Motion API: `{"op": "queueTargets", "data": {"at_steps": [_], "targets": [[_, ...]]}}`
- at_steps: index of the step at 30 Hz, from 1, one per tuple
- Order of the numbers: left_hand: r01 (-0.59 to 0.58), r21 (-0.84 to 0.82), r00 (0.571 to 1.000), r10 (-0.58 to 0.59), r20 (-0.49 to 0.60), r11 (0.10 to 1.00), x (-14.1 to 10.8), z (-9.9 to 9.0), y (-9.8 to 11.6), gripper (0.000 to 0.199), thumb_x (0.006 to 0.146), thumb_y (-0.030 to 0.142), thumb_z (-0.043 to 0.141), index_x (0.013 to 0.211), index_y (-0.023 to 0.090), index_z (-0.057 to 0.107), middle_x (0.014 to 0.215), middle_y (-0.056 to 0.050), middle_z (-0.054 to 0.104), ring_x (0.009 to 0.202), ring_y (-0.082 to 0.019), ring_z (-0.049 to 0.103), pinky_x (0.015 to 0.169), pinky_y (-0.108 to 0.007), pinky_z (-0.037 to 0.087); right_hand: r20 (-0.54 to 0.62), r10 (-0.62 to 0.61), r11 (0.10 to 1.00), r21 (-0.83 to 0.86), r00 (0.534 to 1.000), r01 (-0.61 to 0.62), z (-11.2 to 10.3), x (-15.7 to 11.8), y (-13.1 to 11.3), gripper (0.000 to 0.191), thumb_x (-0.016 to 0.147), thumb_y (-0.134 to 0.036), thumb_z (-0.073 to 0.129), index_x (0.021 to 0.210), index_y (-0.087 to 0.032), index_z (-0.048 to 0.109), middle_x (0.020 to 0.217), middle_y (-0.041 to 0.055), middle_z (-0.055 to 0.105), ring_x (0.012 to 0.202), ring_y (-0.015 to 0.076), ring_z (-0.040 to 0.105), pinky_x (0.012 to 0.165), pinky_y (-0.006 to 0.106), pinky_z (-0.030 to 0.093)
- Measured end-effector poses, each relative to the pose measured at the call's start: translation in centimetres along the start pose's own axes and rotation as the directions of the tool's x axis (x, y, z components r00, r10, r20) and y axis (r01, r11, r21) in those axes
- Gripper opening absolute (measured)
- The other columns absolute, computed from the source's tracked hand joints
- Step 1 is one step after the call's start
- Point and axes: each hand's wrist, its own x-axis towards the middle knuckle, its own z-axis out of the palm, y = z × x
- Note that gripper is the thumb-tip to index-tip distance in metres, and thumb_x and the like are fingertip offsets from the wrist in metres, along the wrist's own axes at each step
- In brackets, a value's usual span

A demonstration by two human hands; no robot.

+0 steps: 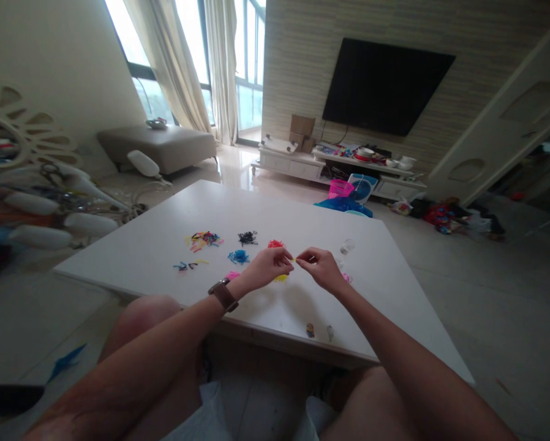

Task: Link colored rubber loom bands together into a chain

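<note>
Above the white table (165, 214), my left hand (276, 264) and my right hand (318, 266) meet almost fingertip to fingertip. Both pinch a tiny yellow piece (294, 260), too small to make out its exact kind. Under and behind my left hand lie small heaps of thin coloured bits: a yellow heap (281, 278), a red heap (275, 244) and a pink heap (233, 275), each partly hidden. Farther left are a blue heap (239, 256), a black heap (247, 237) and a mixed-colour heap (204, 239). More pink bits (347, 277) show beside my right wrist.
Near the table's front edge lie a small brown-yellow item (310, 329) and a small clear item (330, 332). A clear object (347, 246) sits to the right. A few loose strips (183, 266) lie at left. My knees are below the front edge.
</note>
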Motion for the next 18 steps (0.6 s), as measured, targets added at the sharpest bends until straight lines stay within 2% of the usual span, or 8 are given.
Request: {"op": "queueTargets", "data": {"at_steps": [4, 8, 18], "targets": [[0.021, -0.035, 0.997, -0.024, -0.077, 0.999, -0.1, 0.5, 1.0, 0.01, 0.081, 0.024, 0.068, 0.085, 0.014, 0.066, 0.071, -0.005, 0.069, 0.066, -0.017, 0.069, 0.062, -0.026, 0.053, -0.002, 0.01, 1.0, 0.017, 1.0, -0.01, 0.2, 0.3, -0.8, 0.009, 0.08, -0.024, 0.068, 0.076, -0.019, 0.075, 0.072, 0.0023, 0.072, 0.065, 0.0158, 0.064, 0.063, 0.028, 0.049], [0.017, 0.042, 0.991, -0.011, -0.13, 0.999, -0.1, 0.0, 1.7, 0.006, 0.082, 0.02, 0.066, 0.082, 0.014, 0.067, 0.067, -0.003, 0.067, 0.064, -0.015, 0.068, 0.061, -0.024, 0.052, -0.011, 0.019, 1.0, 0.021, 1.0, -0.019, 0.4, 0.7, -1.3, 0.011, 0.08, -0.026, 0.068, 0.076, -0.019, 0.075, 0.069, 0.0025, 0.071, 0.064, 0.0159, 0.063, 0.062, 0.028, 0.048], [-0.064, 0.256, 0.986, 0.1, -0.131, 0.965, -0.1, -0.8, 1.4, 0.01, 0.087, 0.019, 0.059, 0.081, 0.015, 0.066, 0.069, 0.0, 0.068, 0.065, -0.013, 0.068, 0.064, -0.022, 0.049, -0.013, 0.076, 0.993, 0.095, 0.997, -0.074, 1.2, 0.6, -0.7, 0.017, 0.08, -0.032, 0.068, 0.079, -0.016, 0.074, 0.072, 0.004, 0.071, 0.064, 0.015, 0.061, 0.061, 0.027, 0.047]]}}
